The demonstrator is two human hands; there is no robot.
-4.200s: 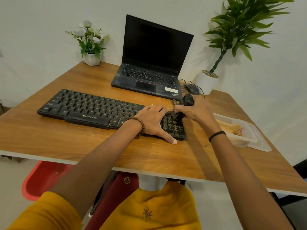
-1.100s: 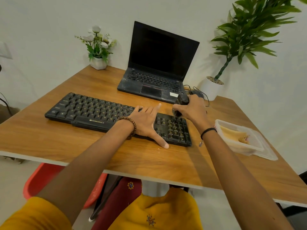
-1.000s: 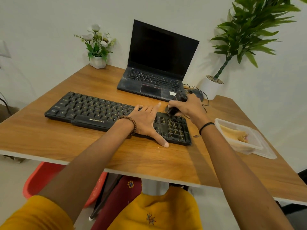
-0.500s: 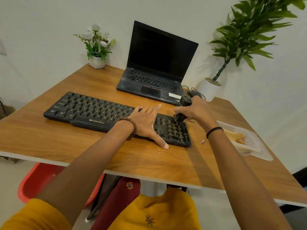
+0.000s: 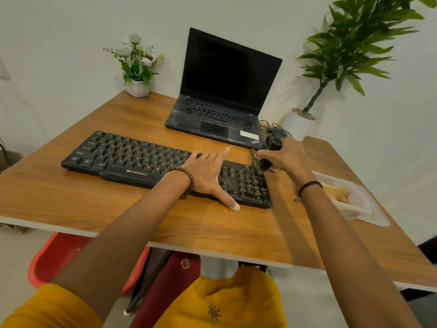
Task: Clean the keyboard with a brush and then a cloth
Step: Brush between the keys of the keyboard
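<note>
Brush (image 5: 263, 162) rightward along ZEBRONICS keyboard (image 5: 132, 159)

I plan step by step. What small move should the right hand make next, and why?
Probably draw the brush toward you across the right-end keys: the right hand grips it at their far edge, and the left hand lies flat on the keyboard.

The keyboard (image 5: 142, 159) lay across the bench (image 5: 71, 197), with the laptop (image 5: 220, 110) behind it. A flower pot (image 5: 137, 87) stood at the far left corner and a potted plant (image 5: 299, 124) right of the laptop. A tray (image 5: 359, 204) lay right of the keyboard. The left hand (image 5: 208, 174) rested on the keyboard's right part. The right hand (image 5: 286, 157) held the brush (image 5: 263, 160) at its far right corner.
</note>
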